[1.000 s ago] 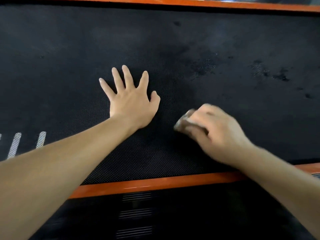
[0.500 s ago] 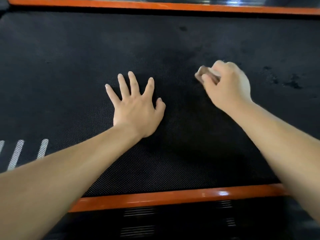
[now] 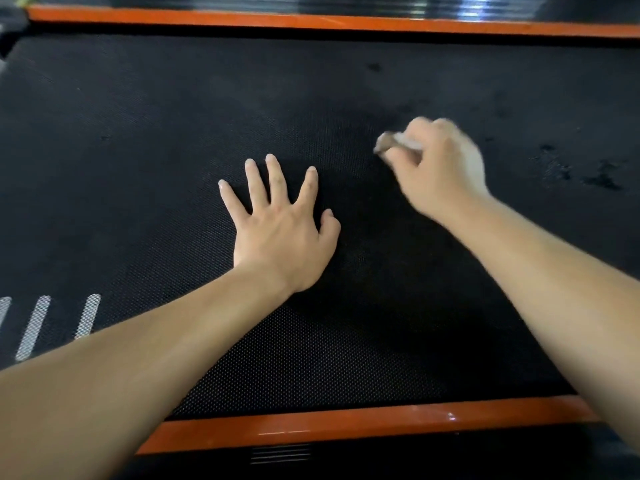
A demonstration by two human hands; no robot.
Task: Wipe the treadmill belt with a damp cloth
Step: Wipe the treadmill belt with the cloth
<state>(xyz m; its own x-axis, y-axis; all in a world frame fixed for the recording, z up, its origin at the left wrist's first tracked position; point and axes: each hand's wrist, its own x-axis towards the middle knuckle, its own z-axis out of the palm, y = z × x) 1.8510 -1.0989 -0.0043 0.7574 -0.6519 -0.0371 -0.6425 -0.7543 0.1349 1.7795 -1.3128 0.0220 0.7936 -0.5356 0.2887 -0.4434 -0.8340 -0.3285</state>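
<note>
Right hand (image 3: 438, 168) curled round small wadded cloth (image 3: 389, 143), pressed it on treadmill belt (image 3: 138, 133), blurred. Cloth poked out past knuckles, right of and beyond left hand (image 3: 280, 233). Left hand flat on belt, fingers spread. Dark specks (image 3: 599, 178) right of cloth. Orange side rails (image 3: 346, 424) flanked belt.

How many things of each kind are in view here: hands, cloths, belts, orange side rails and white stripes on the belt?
Black textured treadmill belt: 1
Small crumpled pale cloth: 1
Bare hands: 2, left hand flat on the belt, right hand gripping the cloth
Glossy orange side rails: 2, far, near
White slanted stripes: 3
Total: 9
</note>
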